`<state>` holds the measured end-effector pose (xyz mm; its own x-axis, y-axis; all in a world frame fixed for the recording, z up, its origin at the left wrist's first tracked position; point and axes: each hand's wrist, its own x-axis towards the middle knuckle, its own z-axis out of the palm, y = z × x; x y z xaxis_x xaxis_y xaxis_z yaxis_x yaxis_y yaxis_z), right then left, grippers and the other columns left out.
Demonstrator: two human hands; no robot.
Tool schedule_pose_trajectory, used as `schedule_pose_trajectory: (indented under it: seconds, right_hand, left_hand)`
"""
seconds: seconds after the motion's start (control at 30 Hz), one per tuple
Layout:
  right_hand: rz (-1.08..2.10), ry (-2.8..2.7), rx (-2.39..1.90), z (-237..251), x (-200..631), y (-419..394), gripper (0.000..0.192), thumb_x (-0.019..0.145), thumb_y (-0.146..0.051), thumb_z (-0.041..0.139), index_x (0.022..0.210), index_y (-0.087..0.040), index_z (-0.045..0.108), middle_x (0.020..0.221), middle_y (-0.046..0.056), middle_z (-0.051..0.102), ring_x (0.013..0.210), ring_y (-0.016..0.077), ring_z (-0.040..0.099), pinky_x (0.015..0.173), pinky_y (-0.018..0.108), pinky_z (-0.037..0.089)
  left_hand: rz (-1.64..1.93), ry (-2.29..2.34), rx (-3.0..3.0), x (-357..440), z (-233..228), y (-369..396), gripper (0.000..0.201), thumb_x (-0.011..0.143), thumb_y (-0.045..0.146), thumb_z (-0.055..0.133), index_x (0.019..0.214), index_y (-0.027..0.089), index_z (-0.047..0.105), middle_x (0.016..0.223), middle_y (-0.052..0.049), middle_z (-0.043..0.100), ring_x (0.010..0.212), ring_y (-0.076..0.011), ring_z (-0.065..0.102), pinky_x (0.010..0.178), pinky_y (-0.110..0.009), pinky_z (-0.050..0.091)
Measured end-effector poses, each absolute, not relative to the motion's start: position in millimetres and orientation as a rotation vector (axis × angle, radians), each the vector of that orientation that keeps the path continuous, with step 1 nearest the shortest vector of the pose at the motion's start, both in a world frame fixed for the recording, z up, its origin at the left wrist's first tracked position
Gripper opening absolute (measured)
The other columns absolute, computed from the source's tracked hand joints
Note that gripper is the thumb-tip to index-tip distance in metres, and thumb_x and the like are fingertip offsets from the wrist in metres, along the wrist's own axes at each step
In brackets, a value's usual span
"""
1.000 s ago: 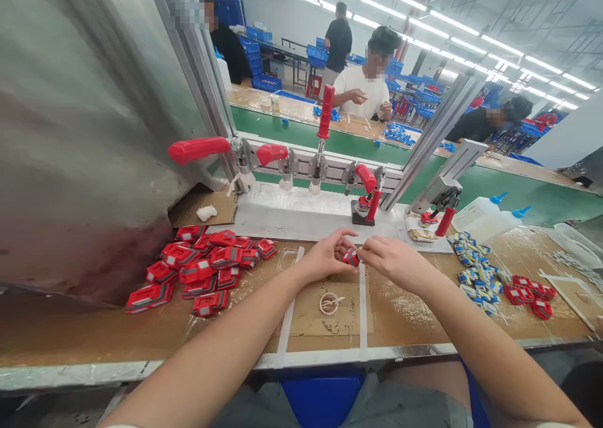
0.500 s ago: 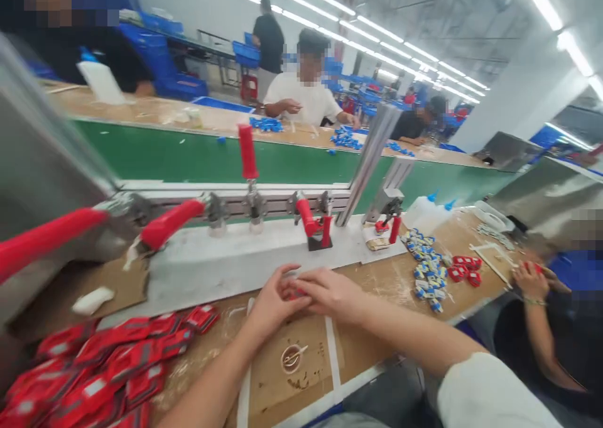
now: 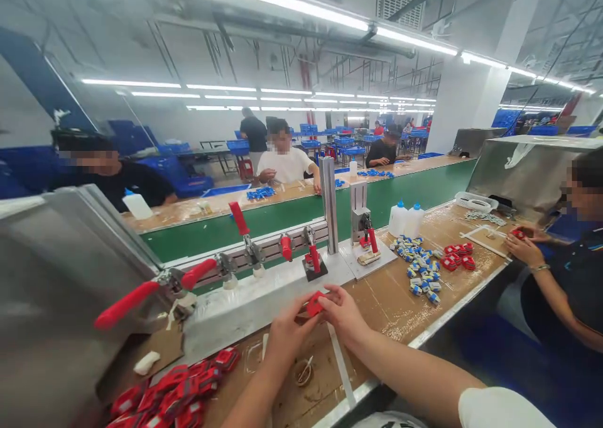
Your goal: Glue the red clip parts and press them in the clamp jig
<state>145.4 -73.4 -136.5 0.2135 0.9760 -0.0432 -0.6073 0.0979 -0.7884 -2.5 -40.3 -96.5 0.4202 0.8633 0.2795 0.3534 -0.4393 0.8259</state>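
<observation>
Still gripping red part (image 3: 315, 303) with both hands: cradling from one side in left hand (image 3: 288, 326), pinching from the other with right hand (image 3: 343, 312). Showing more red face now than half a second ago, when mostly covered by the right fingers. Reads as a turn or shift of grip, not a release (can't tell which; too small and blurred for detail). Looking higher now too, with more ceiling (image 3: 292, 51) in view. Holding in the air near the front edge of white base (image 3: 254, 305), short of black block (image 3: 315, 276) under red-handled clamp (image 3: 314, 257). Not clamped, not set down, so probably mid-handling. Touching none of the pile of red parts (image 3: 179, 387) off left, the cup (image 3: 298, 379) just on the near side, or the blue-and-white pieces (image 3: 418, 264) and smaller red cluster (image 3: 456, 256) off right.
</observation>
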Motion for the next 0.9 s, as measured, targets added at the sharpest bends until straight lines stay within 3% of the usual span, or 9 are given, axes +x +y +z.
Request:
schedule_pose_trajectory:
  seconds: [0.1,0.27,0.33,0.43,0.5,0.63,0.77,0.9]
  right_hand:
    - [1.158,-0.71,-0.844,-121,177,-85,0.065,0.065,-0.06,0.09,0.109,-0.02,0.063,0.097,0.007,0.074,0.089,0.022,0.07,0.081,0.036,0.054]
    - [0.419,-0.803,-1.301,-85,293,-73,0.05,0.083,-0.065,0.063,0.105,-0.021,0.056,0.103,0.008,0.066,0.094,0.0228,0.061,0.083,0.037,0.049]
    - [0.392,-0.83,-1.324,-75,334,-55,0.046,0.082,-0.064,0.061,0.099,-0.021,0.052,0.098,0.007,0.065,0.093,0.0229,0.059,0.083,0.037,0.048]
    - [0.483,-0.961,-1.301,-67,363,-32,0.045,0.077,-0.064,0.065,0.089,-0.023,0.048,0.075,0.0,0.061,0.075,0.0216,0.058,0.073,0.036,0.047]
    - [0.536,-1.038,-1.254,-59,366,-24,0.047,0.079,-0.065,0.064,0.094,-0.024,0.047,0.068,-0.003,0.059,0.067,0.0208,0.058,0.066,0.034,0.047]
    - [0.566,-1.164,-1.131,-23,365,-21,0.054,0.091,-0.068,0.052,0.12,-0.023,0.049,0.08,-0.001,0.066,0.073,0.0195,0.063,0.063,0.029,0.048]
    - [0.437,-1.32,-1.206,13,374,-19,0.05,0.099,-0.065,0.042,0.115,-0.023,0.065,0.075,-0.001,0.064,0.072,0.019,0.061,0.065,0.029,0.046]
    - [0.335,-1.41,-1.231,4,376,-26,0.048,0.102,-0.057,0.039,0.121,-0.023,0.066,0.077,0.0,0.065,0.071,0.0191,0.061,0.068,0.031,0.049]
  left_hand:
    - [0.909,1.008,2.04,24,-74,-48,0.037,0.082,0.037,0.071,0.118,0.025,0.072,0.101,-0.003,0.079,0.087,-0.0236,0.075,0.083,-0.037,0.061]
    - [0.735,1.072,2.233,95,-44,-23,0.03,0.082,0.031,0.07,0.109,0.022,0.075,0.1,-0.005,0.079,0.09,-0.0226,0.074,0.083,-0.031,0.055]
    - [0.628,1.19,2.327,126,-41,0,0.026,0.08,0.029,0.072,0.104,0.02,0.077,0.099,-0.007,0.079,0.092,-0.0232,0.072,0.083,-0.03,0.053]
    - [0.565,1.314,2.36,168,-42,35,0.022,0.074,0.024,0.075,0.095,0.017,0.078,0.094,-0.01,0.078,0.091,-0.0269,0.071,0.08,-0.031,0.05]
    - [0.533,1.345,2.378,189,-46,54,0.021,0.073,0.023,0.076,0.094,0.017,0.079,0.094,-0.011,0.078,0.092,-0.0277,0.071,0.079,-0.031,0.05]
    - [0.501,1.29,2.417,219,-56,75,0.028,0.078,0.031,0.075,0.103,0.018,0.079,0.1,-0.011,0.079,0.094,-0.0258,0.071,0.08,-0.029,0.049]
    - [0.496,1.171,2.418,236,-67,88,0.035,0.082,0.037,0.073,0.11,0.015,0.077,0.103,-0.01,0.078,0.093,-0.0236,0.07,0.079,-0.028,0.048]
    - [0.507,1.064,2.38,237,-76,98,0.037,0.081,0.038,0.074,0.108,0.013,0.076,0.097,-0.009,0.077,0.087,-0.0221,0.068,0.077,-0.028,0.049]
